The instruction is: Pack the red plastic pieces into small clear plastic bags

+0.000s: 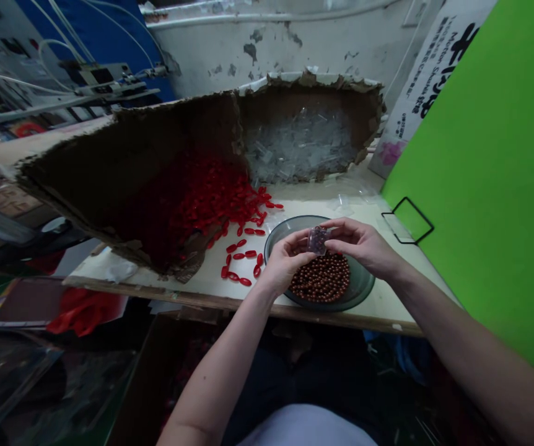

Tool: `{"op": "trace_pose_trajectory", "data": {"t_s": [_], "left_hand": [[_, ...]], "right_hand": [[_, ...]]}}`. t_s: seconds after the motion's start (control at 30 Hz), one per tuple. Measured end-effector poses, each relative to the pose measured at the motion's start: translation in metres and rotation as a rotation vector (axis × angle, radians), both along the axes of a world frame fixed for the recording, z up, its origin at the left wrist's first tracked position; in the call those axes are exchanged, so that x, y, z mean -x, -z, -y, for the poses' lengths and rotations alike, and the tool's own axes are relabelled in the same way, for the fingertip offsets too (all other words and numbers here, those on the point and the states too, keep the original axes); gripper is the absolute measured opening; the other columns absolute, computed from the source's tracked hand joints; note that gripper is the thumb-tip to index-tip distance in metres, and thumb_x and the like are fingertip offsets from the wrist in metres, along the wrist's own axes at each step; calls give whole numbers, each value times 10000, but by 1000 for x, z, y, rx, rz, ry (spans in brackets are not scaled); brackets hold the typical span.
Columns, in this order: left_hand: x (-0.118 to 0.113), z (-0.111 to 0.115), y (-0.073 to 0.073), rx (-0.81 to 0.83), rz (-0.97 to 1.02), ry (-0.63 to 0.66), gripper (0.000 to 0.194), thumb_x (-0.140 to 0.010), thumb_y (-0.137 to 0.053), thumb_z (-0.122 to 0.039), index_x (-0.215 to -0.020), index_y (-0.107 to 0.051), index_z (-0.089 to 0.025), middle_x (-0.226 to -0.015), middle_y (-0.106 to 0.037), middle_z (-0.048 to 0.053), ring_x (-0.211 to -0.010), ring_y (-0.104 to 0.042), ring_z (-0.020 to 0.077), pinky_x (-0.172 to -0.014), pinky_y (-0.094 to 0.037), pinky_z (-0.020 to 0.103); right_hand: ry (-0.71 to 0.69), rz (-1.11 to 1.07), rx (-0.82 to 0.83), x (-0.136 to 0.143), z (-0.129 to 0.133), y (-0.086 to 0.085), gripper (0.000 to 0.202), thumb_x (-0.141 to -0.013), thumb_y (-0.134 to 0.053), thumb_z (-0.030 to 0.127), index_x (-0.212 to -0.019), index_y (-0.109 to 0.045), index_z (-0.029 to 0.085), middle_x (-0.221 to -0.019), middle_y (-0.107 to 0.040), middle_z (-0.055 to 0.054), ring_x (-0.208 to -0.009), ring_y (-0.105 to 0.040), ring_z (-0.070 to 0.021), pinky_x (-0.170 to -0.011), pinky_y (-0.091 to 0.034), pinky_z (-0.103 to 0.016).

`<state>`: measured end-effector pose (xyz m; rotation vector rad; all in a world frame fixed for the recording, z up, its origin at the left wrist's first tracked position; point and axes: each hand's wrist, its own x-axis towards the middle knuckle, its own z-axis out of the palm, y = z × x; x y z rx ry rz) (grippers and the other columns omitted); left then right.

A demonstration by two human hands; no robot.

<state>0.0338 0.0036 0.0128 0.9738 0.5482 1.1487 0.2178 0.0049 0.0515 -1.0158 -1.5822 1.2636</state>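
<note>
Between my two hands is a small clear plastic box [318,240] with dark round beads showing inside. My left hand [289,255] pinches its left side, and my right hand [355,241] grips its right side with thumb and fingers. Just below them a shallow grey-green bowl [363,293] rests on the table, holding a heap of shiny brown beads [320,280]. Left of the bowl, several red oval capsule-like pieces [239,255] lie loose on the white tabletop.
A torn cardboard box [76,167] stands behind, one side spilling red pieces [211,192], the other holding clear plastic boxes [304,145]. On the right, a bright green board [490,186] rises beside a black wire stand [409,221]. The wooden table edge [230,301] runs close in front.
</note>
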Motion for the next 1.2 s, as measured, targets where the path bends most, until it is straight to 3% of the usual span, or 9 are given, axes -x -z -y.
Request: {"op": "trace_pose_trajectory", "data": {"t_s": [0.27,0.5,0.67,0.9,1.03,1.2], "left_hand": [[4,-2,4,57,-64,26,354,-672,-737,-193,-1023,-699,-189,-943,-710,39,-799,-613,123,-763,-453,253],[11,-6,6,62,-132,93,354,-699,-714,-212,-1052,-697,-198,-1014,-705,60,-842,-609,130,-738,-450,239],[15,-6,1,67,-171,73,348,-688,-716,-197,-1036,-704,-201,-1058,-695,68,-883,-611,145,-757,-465,257],[17,-4,-2,121,-98,15,434,-611,-730,-109,-1035,-695,-191,-1050,-694,66,-906,-619,164,-853,-461,314],[13,-4,-6,87,-63,-8,459,-594,-728,-82,-1035,-693,-203,-1091,-687,53,-982,-612,175,-951,-420,341],[7,-4,-9,67,-53,-53,481,-573,-731,-71,-1037,-687,-191,-1058,-696,49,-992,-609,179,-980,-398,352]], "right_hand": [[-77,247,-80,-5,-5,-2,319,-764,-695,322,-1046,-572,238,-938,-703,-27,-821,-666,-173,-753,-525,-320],[-186,539,-184,-7,-10,-19,243,-790,-643,373,-962,-559,223,-822,-704,-16,-736,-655,-162,-686,-502,-285],[-164,676,-257,-9,-12,-25,194,-789,-627,387,-865,-595,212,-728,-690,-2,-654,-630,-147,-621,-465,-260],[-178,791,-220,-24,-15,-15,203,-767,-656,387,-913,-665,247,-822,-723,-10,-731,-659,-181,-676,-485,-289],[-44,769,-248,-26,-15,-8,209,-824,-580,373,-962,-672,245,-889,-730,-16,-708,-657,-172,-642,-481,-283],[-54,884,-253,-17,-33,26,194,-808,-577,270,-972,-669,222,-903,-731,-39,-790,-664,-202,-739,-485,-313]]}}
